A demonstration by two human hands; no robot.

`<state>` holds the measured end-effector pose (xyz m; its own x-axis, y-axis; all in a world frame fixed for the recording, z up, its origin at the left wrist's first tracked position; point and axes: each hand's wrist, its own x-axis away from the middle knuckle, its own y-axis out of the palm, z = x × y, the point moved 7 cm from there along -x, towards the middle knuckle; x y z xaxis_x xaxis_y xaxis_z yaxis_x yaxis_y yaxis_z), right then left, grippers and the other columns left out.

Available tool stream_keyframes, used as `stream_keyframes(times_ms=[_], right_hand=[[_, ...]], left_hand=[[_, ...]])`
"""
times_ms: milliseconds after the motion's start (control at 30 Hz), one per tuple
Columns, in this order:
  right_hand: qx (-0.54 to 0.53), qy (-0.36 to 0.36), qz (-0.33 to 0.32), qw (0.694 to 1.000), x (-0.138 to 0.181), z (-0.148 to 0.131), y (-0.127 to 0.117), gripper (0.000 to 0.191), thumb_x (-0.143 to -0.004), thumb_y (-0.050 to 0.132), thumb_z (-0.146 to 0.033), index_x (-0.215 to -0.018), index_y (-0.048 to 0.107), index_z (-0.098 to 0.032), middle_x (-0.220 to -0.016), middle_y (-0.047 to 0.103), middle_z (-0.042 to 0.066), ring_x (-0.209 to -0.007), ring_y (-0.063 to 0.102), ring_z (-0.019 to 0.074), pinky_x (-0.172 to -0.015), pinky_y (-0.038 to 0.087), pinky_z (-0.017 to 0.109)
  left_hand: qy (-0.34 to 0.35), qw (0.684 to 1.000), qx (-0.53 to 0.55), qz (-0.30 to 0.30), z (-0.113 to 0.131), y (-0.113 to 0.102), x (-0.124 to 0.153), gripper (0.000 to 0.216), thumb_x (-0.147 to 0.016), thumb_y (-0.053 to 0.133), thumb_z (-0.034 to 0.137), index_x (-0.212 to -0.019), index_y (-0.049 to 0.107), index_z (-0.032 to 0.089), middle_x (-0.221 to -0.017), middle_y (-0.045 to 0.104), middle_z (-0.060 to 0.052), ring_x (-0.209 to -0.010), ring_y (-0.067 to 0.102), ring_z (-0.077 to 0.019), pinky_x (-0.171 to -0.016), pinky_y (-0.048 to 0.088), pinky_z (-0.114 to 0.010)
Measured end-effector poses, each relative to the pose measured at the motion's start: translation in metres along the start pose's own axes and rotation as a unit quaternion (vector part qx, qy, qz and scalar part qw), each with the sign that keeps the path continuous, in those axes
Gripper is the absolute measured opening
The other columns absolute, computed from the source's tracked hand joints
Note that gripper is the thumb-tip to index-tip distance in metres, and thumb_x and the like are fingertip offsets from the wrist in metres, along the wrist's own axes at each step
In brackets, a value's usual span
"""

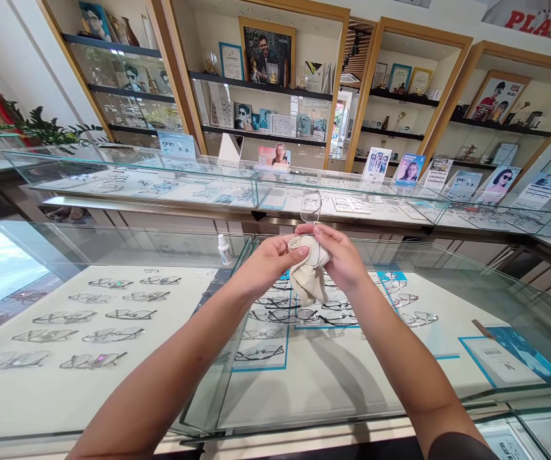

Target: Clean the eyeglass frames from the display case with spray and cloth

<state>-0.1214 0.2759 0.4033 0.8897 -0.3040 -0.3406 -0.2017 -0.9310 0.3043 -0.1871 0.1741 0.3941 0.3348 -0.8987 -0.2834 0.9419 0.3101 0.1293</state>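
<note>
Both my hands meet above a glass display counter point(112, 409). My left hand point(268, 259) is closed, pinching a beige cleaning cloth point(308, 278) that hangs down between the hands. My right hand point(339, 255) is closed on a pair of thin-framed glasses point(311, 207), one clear lens sticking up above the fingers. The cloth wraps the lower part of the glasses, which is hidden.
Rows of spectacles point(88, 319) lie under the counter glass. A small white spray bottle point(225, 249) stands on the counter to the left of my hands. A second glass counter point(256, 182) runs behind, with wooden wall shelves point(265, 86) of posters and frames beyond.
</note>
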Motion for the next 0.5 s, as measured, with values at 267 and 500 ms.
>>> stream_keyframes(times_ms=[267,500], right_hand=[[-0.024,0.000,0.000,1.000,-0.0019,0.0023,-0.0013,0.031,-0.081,0.089,-0.052,-0.098,0.088,-0.027,-0.108,0.082,0.004,-0.093,0.070,0.0189,-0.083,0.057,0.030],[-0.027,-0.003,0.030,0.999,-0.0032,0.0071,-0.0054,0.034,-0.081,0.089,-0.053,-0.102,0.086,-0.027,-0.115,0.082,0.005,-0.100,0.071,0.0215,-0.088,0.057,0.034]], left_hand=[[-0.011,1.000,-0.009,-0.023,0.0064,0.0026,0.0041,0.047,-0.075,0.096,0.032,-0.114,0.076,0.015,-0.098,0.074,-0.006,-0.082,0.065,-0.0156,-0.076,0.051,-0.027],[0.008,1.000,-0.022,0.001,0.0051,0.0064,0.0029,0.050,-0.077,0.096,0.040,-0.113,0.073,0.014,-0.089,0.072,-0.005,-0.078,0.065,-0.0160,-0.071,0.052,-0.027]])
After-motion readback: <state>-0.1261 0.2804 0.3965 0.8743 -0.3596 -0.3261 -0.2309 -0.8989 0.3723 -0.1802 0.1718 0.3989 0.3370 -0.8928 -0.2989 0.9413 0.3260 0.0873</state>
